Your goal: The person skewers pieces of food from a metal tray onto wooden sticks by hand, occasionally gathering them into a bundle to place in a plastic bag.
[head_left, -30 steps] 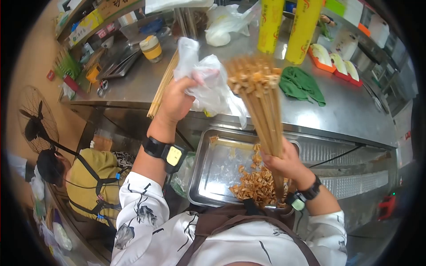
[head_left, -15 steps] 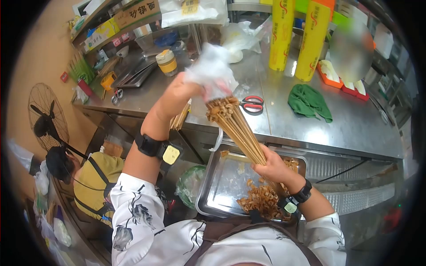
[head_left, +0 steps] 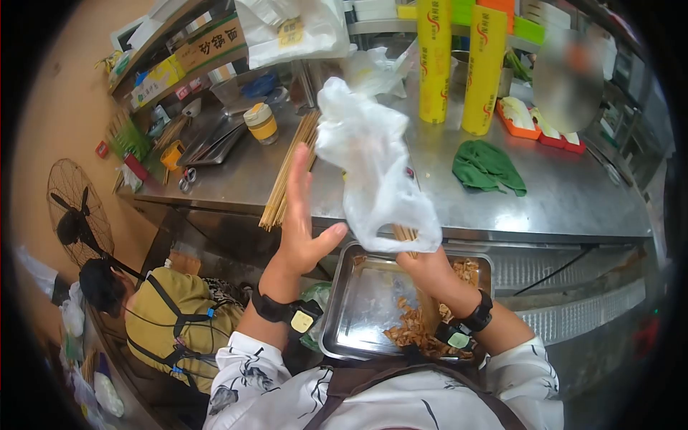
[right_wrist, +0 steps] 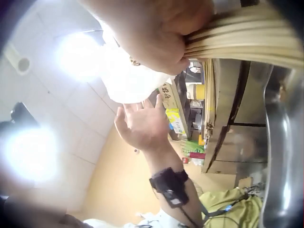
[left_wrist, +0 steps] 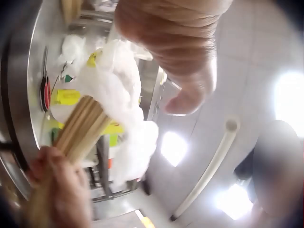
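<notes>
My right hand [head_left: 433,276] grips a thick bundle of wooden skewers [head_left: 405,235] by their lower sticks. A white plastic bag [head_left: 373,143] is draped over the top of the bundle and hides the brown food pieces at that end. My left hand [head_left: 297,229] is raised just left of the bag, fingers straight and thumb spread, holding nothing. In the left wrist view, the sticks [left_wrist: 78,130] come out from under the bag. Below the right hand, a metal tray [head_left: 358,315] contains loose brown food pieces [head_left: 408,330].
On the steel counter [head_left: 358,193] lie more skewers [head_left: 287,186] and a green cloth [head_left: 487,168]. Two yellow rolls [head_left: 434,64] stand farther back, near orange and red trays [head_left: 519,129]. At lower left, another person in a yellow top [head_left: 172,315] bends over near a fan [head_left: 79,215].
The bag, held in my left hand beside the skewers at first, has come down over their food end. My left hand has let go and opened; the bundle has moved left and stays in my right hand.
</notes>
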